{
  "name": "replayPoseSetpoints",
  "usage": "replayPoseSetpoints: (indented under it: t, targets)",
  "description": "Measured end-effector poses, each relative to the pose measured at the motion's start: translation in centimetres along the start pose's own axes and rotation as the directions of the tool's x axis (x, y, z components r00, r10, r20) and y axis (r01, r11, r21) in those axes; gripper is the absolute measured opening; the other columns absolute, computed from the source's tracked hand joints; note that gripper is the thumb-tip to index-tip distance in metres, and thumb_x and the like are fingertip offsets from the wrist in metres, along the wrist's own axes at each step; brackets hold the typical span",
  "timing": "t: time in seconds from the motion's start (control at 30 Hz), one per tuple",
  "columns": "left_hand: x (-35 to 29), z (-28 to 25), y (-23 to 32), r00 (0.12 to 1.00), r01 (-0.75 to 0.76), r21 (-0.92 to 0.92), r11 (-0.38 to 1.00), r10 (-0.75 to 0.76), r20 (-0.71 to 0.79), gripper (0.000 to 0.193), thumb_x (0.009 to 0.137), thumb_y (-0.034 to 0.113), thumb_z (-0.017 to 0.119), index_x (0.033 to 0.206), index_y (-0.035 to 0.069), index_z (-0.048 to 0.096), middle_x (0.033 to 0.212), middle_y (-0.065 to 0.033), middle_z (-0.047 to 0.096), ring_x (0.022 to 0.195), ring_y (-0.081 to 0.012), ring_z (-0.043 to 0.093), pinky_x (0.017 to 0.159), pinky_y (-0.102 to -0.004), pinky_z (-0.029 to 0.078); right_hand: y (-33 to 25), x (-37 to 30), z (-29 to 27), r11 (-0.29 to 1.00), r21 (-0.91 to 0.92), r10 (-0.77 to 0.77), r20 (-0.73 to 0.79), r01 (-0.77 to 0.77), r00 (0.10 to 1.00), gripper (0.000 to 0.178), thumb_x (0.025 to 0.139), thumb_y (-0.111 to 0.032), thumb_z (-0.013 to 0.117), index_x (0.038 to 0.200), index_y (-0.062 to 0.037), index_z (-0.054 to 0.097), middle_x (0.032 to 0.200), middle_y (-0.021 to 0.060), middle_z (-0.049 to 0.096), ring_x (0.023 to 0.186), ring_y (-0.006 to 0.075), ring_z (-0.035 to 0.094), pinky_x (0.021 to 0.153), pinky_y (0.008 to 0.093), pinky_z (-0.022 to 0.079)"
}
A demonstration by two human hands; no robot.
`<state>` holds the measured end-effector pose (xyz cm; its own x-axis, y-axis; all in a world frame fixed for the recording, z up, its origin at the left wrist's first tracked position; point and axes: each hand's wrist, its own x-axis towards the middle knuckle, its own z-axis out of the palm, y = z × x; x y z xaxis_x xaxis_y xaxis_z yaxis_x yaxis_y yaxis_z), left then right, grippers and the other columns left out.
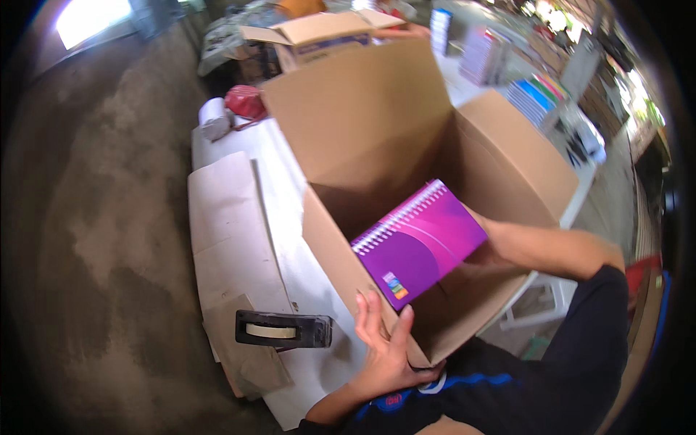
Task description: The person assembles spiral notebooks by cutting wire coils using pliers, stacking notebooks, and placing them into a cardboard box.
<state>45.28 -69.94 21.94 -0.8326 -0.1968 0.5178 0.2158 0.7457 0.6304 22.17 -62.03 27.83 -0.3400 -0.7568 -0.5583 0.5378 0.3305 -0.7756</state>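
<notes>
A large open cardboard box (362, 119) stands on a white table, tilted in the view, with its flaps raised. My left hand (388, 355) grips the box's near corner, fingers spread along the outside of the wall and thumb round the corner. In my right hand (489, 246) is a purple and pink spiral notebook (428, 246). It is held at the mouth of the box, slanted, with its white wire binding toward the far left side. The notebook hides most of the right hand's fingers. Deep inside, the box is in shadow.
Left of the box lie flat cardboard sheets (235, 232) and a black tape dispenser (283, 330). A white roll (214, 119) and a red bundle (246, 102) sit farther back. Another open carton (319, 36) is behind. Stacked notebooks (533, 100) stand at right, beside a white stool (540, 308) below.
</notes>
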Motion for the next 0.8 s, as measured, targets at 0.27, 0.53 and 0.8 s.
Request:
replayPoseSetpoints:
  t: [0.27, 0.53, 0.8]
  targets:
    - [0.2, -0.7, 0.8, 0.974, 0.147, 0.120, 0.982, -0.165, 0.155, 0.140, 0.043, 0.048, 0.087, 0.148, 0.011, 0.002, 0.147, -0.0305, -0.010, 0.136, -0.0490, -0.005, 0.109, -0.0566, 0.014, -0.3, 0.5, 0.0, 0.999, -0.019, -0.032, 0.145, 0.035, 0.989, 0.082, 0.087, -0.072, 0.024, 0.144, -0.0134, 0.033, 0.153, 0.0090, 0.019, 0.140, 0.0257, 0.020, 0.113, 0.0431, 0.017]
    - [0.6, -1.0, 1.5, 0.977, 0.160, 0.088, 0.983, -0.170, 0.126, 0.143, 0.043, 0.044, 0.089, 0.147, 0.007, -0.002, 0.145, -0.0340, -0.009, 0.137, -0.0477, -0.005, 0.108, -0.0571, 0.017, 0.6, 1.7, -0.5, 0.993, -0.021, -0.114, 0.184, 0.120, 0.976, 0.086, 0.085, -0.074, 0.020, 0.145, -0.0126, 0.028, 0.151, 0.0130, 0.018, 0.138, 0.0278, 0.022, 0.110, 0.0463, 0.022]
    - [0.2, -0.8, 1.2, 0.982, 0.165, 0.086, 0.983, -0.171, 0.075, 0.138, 0.039, 0.044, 0.085, 0.148, 0.009, 0.007, 0.150, -0.0262, -0.004, 0.140, -0.0410, -0.002, 0.110, -0.0525, 0.016, -1.1, -0.9, -2.3, 0.999, 0.011, -0.053, 0.295, 0.052, 0.954, 0.098, 0.074, -0.083, 0.040, 0.137, -0.0084, 0.040, 0.141, 0.0159, 0.038, 0.130, 0.0317, 0.036, 0.098, 0.0557, 0.036]
